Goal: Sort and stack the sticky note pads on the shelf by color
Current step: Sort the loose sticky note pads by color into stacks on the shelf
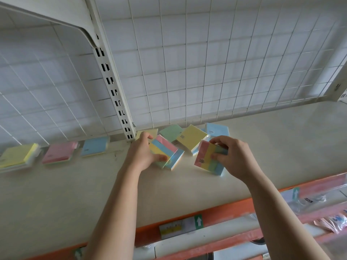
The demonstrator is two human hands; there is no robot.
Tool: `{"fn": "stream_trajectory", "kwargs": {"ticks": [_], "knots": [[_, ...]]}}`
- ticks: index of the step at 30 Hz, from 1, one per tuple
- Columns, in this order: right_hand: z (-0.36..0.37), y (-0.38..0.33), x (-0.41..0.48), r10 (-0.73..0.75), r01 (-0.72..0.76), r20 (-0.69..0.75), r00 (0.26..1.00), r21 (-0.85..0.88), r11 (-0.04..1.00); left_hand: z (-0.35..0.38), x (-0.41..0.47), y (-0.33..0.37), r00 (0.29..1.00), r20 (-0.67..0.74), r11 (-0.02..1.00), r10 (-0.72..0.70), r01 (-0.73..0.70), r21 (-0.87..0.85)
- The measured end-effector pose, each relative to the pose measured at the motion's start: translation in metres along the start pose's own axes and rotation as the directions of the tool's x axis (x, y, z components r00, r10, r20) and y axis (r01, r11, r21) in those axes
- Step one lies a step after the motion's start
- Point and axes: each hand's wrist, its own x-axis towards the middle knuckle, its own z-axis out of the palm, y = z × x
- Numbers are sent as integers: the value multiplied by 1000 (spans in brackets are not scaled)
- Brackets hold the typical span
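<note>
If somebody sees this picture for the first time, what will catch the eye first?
The two hands above the shelf come first: the left hand holds the left striped pad and the right hand holds the right striped pad. Behind them a green pad, a yellow pad and a blue pad lie loosely by the wire grid. Far left, a row of pads lies in yellow, pink, blue.

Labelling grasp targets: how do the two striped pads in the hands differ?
Stripe order: left striped pad reads pink, blue, yellow, green; right striped pad reads pink, yellow, green, blue. Pose: left striped pad's stripes run diagonally, right striped pad's nearly vertical in frame. Shared: four colours; left hand and right hand each grip one.
</note>
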Motion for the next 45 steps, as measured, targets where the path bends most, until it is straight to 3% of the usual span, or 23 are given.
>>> {"fn": "stream_trajectory", "kwargs": {"ticks": [8,20,27,33,45], "knots": [[12,-12,4,-45,44,19,999,26,999,-15,-20,-10,997,-58,989,55,-63,-132],[71,-80,14,-239,229,116,964,93,969,-83,-72,-60,950,-308,991,44,-81,-107],[113,-141,11,-377,364,169,911,103,926,-123,-108,-101,931,-365,997,15,16,80],[154,-185,2,-431,427,200,880,65,902,-154,-123,-138,904,-420,960,86,38,278],[235,-284,-29,-396,397,135,908,23,918,-233,-138,-242,916,-351,929,194,-57,365]]}}
